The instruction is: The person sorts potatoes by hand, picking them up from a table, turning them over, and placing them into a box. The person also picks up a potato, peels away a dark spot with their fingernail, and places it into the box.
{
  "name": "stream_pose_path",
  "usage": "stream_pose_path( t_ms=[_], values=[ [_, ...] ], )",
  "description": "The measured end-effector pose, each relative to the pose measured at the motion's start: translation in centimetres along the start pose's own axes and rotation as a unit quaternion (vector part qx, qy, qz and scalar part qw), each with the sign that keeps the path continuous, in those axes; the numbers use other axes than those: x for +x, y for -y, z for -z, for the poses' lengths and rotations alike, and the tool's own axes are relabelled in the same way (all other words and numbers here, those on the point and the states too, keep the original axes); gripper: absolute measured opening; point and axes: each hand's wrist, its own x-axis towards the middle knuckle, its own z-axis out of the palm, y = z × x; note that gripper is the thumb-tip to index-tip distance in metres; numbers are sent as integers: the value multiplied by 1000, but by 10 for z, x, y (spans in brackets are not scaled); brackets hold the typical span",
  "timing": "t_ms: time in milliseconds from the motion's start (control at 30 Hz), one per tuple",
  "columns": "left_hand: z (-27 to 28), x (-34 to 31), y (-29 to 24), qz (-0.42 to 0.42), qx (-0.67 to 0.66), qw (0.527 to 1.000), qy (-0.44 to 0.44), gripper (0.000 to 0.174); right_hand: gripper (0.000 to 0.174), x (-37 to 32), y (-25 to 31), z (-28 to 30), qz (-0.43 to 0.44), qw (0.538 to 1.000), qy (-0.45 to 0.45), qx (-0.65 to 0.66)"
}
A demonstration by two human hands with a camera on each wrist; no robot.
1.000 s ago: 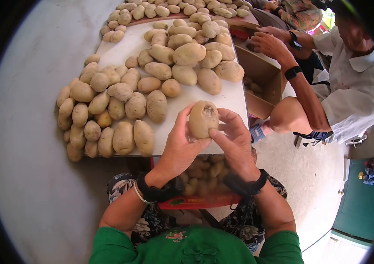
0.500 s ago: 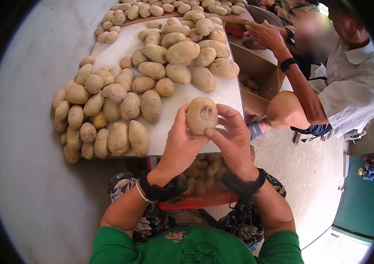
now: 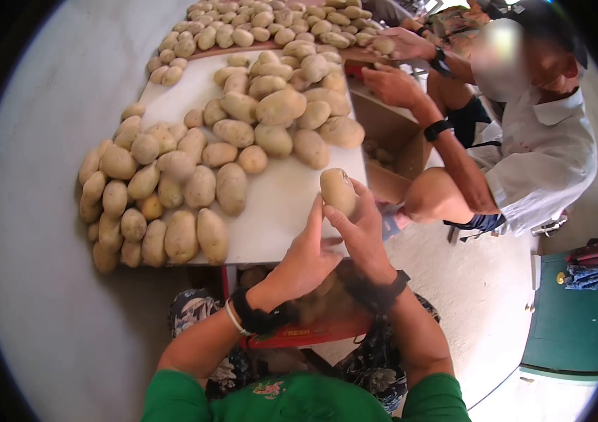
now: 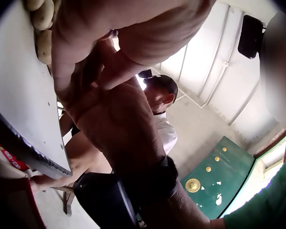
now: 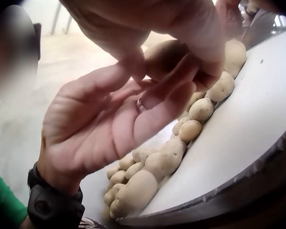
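Up over the near corner of the white counter [image 3: 278, 204], the right hand [image 3: 359, 232] pinches one potato [image 3: 338, 190] with curled fingers. The left hand [image 3: 306, 257], fingers straight, touches its side. Other potatoes [image 3: 165, 190] lie on the counter.

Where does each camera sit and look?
Head: on the head, looking down at the white table; shows both arms, the left hand touching and right hand gripping a tan oval potato.
Left wrist: under the left hand, looking up; shows the right forearm.
Right wrist: by the right hand, facing the left palm.
Head and right wrist share potato, table.
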Motion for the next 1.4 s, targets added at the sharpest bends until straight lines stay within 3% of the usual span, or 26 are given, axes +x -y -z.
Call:
stream_pose_path(
  t_ms=[33, 100, 167, 233, 333, 767, 900, 967, 1033, 1100, 1133, 1400],
  values=[
    [-1, -1, -1, -12, -6, 1000, 9, 81, 63, 6, 2, 7, 10, 1000, -6, -12],
    [-2, -7, 0, 48, -6, 998, 51, 74, 63, 18, -1, 26, 89, 988, -67, -108],
    [6, -8, 2, 47, -1, 997, 65, 67, 63, 27, 1, 36, 91, 985, -103, -106],
    [15, -2, 2, 49, 2, 995, 85, 61, 65, 30, -1, 45, 43, 986, -162, 17],
    [24, -4, -2, 47, -5, 999, -4, 46, 67, 29, 2, 55, 15, 983, -178, 37],
    [37, -8, 11, 71, 46, 996, -19, 35, 68, 21, 3, 49, -4, 991, -114, 70],
    [33, -5, 11, 51, 48, 998, -4, 32, 66, 18, 4, 41, 22, 998, -64, 14],
    [32, -7, 12, 46, 53, 998, -7, 31, 67, 23, -7, 43, 98, 982, -65, -146],
    [32, -6, 13, 42, 31, 999, 2, 31, 65, 28, -9, 44, 103, 975, -75, -183],
    [30, -5, 11, 45, 27, 999, 7, 31, 63, 29, -7, 51, 103, 874, -17, -474],
    [29, -6, 11, 53, 23, 998, 8, 31, 62, 29, -18, 55, 57, 859, 17, -509],
    [33, -13, 7, 47, 50, 997, 25, 31, 60, 29, -17, 60, 89, 846, 38, -524]
  ],
)
